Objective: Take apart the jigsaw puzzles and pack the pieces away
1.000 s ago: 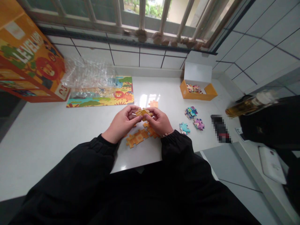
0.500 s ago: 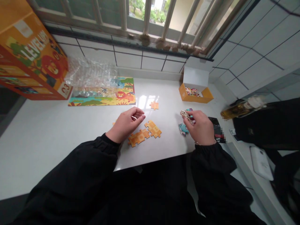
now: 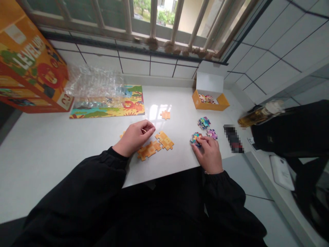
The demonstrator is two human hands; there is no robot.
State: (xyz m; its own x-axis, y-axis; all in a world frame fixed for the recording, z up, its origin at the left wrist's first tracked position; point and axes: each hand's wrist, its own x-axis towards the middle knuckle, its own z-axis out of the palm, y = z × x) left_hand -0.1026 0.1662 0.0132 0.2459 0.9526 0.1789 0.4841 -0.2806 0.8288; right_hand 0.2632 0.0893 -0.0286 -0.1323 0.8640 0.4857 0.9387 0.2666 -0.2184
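My left hand (image 3: pixel 133 138) rests on the counter with its fingers curled and the thumb pressed to them; what it pinches, if anything, is hidden. Beside it lie joined orange puzzle pieces (image 3: pixel 149 150) and a joined orange pair (image 3: pixel 165 140). One single orange puzzle piece (image 3: pixel 166 115) sits farther back. My right hand (image 3: pixel 211 157) has its thumb and fingers closed on a small stack of colourful puzzle pieces (image 3: pixel 195 138) at the counter. Behind that, another stack of puzzle pieces (image 3: pixel 204 122) lies near a purple puzzle piece (image 3: pixel 212 133).
An open yellow box (image 3: pixel 211 104) holding more pieces stands at the back right. Clear plastic wrap (image 3: pixel 95 87) covers part of a picture board (image 3: pixel 108 113), beside a large orange box (image 3: pixel 33 65). A bottle (image 3: pixel 259 115), black bag (image 3: pixel 290 133) and white phone (image 3: pixel 282 172) are rightmost.
My right hand has come down and toward me with the puzzle pieces, onto the counter, uncovering the stack behind. My left hand stays in about the same place. The view has shifted slightly.
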